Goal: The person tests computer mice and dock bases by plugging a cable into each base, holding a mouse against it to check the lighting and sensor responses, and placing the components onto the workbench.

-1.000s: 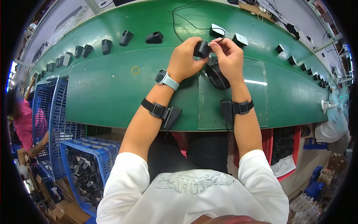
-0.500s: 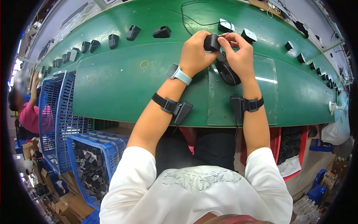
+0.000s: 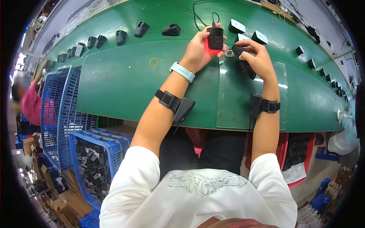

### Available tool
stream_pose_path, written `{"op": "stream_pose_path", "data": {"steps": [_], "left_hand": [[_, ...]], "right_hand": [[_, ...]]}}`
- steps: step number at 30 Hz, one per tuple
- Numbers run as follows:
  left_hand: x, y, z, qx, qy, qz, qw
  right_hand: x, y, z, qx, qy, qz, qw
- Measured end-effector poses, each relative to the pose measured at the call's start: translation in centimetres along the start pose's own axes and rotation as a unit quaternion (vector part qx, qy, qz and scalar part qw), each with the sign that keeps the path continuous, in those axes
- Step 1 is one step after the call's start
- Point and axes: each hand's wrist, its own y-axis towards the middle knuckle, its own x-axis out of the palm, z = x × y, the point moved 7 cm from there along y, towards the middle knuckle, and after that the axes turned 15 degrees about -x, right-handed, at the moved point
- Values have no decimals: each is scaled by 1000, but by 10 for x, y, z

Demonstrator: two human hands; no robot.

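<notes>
Green and glossy, the worktop curves across the head view, with a person in pink beyond blue crates on the left. Above the worktop, the left hand lies palm up, its fingers curled narrowly around a black device; a cable meets the device's far end, and red light colours the palm. The right hand holds a long black handheld tool, thumb and fingers closed about its upper part, over a clear plate. Pale-faced blocks stand just beyond the hands; a yellow ring lies to the left.
</notes>
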Motion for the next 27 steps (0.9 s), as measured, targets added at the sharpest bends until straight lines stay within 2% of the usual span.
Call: {"op": "stream_pose_path", "data": {"steps": [2, 3, 4, 6, 8, 10, 12, 14, 18, 20, 24, 27], "left_hand": [[1, 0, -3, -10, 29, 3, 1000], [6, -1, -2, -10, 28, 2, 1000], [9, -3, -3, -16, 14, 12, 1000], [16, -3, -6, -28, -3, 16, 999], [20, -1, -12, -40, 101, 41, 993], [18, 2, -20, -25, 123, 66, 990], [20, 1, -20, 2, 262, 99, 960], [24, 0, -22, -3, 234, 92, 968], [27, -1, -19, 45, 253, 102, 961], [25, -2, -19, 49, 259, 111, 958], [22, -1, -17, 71, 272, 122, 952], [22, -1, -18, 77, 280, 117, 950]], "right_hand": [[0, -1, 11, 75, 191, 17, 979], [-5, 0, 7, 41, 211, 69, 974], [-2, 2, 7, 43, 209, 69, 975], [-10, 4, 10, 21, 374, 224, 900], [-6, 3, 8, 16, 362, 265, 894], [-4, 2, 6, -8, 366, 316, 875], [-2, 2, 6, -16, 356, 327, 875], [-1, 1, 12, -32, 367, 348, 862], [-1, 0, 11, -47, 329, 359, 872], [4, 0, 8, -44, 385, 352, 852], [7, -2, 10, -30, 395, 366, 842], [11, -2, 6, -16, 425, 340, 839]]}}
